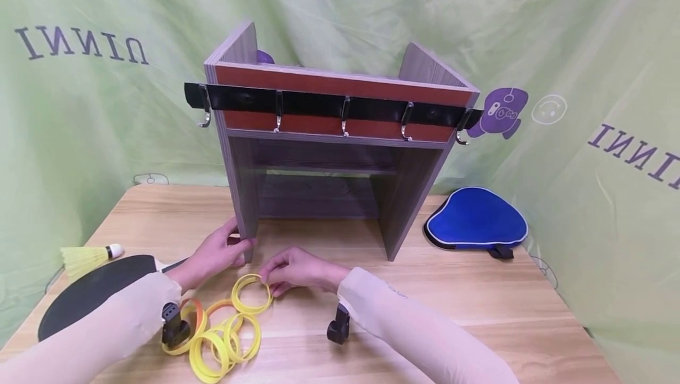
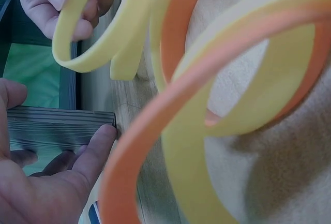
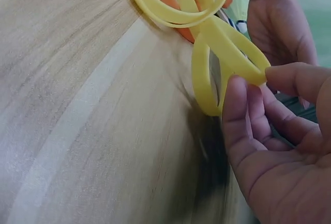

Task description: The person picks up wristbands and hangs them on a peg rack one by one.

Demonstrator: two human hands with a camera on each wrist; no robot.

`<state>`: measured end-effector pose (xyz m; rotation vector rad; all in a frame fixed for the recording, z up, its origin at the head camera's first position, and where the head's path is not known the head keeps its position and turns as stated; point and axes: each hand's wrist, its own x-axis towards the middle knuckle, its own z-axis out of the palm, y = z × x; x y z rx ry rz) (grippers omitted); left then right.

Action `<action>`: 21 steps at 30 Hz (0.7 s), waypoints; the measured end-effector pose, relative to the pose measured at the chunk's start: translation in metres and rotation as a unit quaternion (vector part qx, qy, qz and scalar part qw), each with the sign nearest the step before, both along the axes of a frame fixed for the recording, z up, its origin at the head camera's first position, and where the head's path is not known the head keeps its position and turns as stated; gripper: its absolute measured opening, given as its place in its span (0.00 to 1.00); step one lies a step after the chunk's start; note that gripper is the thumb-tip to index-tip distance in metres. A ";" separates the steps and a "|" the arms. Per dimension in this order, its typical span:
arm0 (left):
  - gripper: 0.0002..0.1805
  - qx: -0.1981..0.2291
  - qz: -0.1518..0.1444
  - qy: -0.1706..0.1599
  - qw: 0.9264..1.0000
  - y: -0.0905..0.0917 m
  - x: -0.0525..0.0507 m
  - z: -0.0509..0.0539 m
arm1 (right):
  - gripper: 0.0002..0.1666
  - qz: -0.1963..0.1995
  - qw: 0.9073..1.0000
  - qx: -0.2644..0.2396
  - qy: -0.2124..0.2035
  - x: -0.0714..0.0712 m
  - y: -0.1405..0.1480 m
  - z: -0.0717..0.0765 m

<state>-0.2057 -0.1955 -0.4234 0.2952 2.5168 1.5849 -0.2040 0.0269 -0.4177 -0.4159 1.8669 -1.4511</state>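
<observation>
A small grey wood-grain shelf [image 1: 390, 219] stands on the table, with a black rail of metal hooks [image 1: 313, 101] across its reddish front board. My left hand [image 1: 220, 249] grips the foot of its left side panel [image 2: 62, 125], thumb and fingers on opposite faces. Just to the right, my right hand [image 1: 303, 271] pinches a yellow ring [image 1: 237, 295] by its edge. The right wrist view shows thumb and fingertips on the yellow ring [image 3: 227, 48]. Several more yellow rings [image 1: 204, 366] and orange rings [image 2: 150, 146] lie in an overlapping pile between the forearms.
A black paddle [image 1: 95, 292] lies partly under the left sleeve, with a yellow shuttlecock [image 1: 87, 257] beyond it. On the right rests a blue paddle-shaped case [image 1: 475, 219]. Green printed curtains [image 1: 340, 6] hang behind and beside the table [image 1: 451, 289].
</observation>
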 end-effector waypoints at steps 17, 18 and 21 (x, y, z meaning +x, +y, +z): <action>0.28 0.027 -0.009 0.019 0.999 -0.002 -0.001 -0.006 | 0.18 0.033 0.997 -0.066 -0.006 -0.015 0.012 0.062; 0.26 0.030 -0.013 0.022 0.999 -0.002 -0.001 -0.006 | 0.19 0.028 0.997 -0.077 -0.004 -0.015 0.011 0.067; 0.22 0.037 -0.016 0.038 0.998 -0.002 -0.001 -0.006 | 0.18 0.013 0.993 -0.114 0.014 -0.014 0.006 0.083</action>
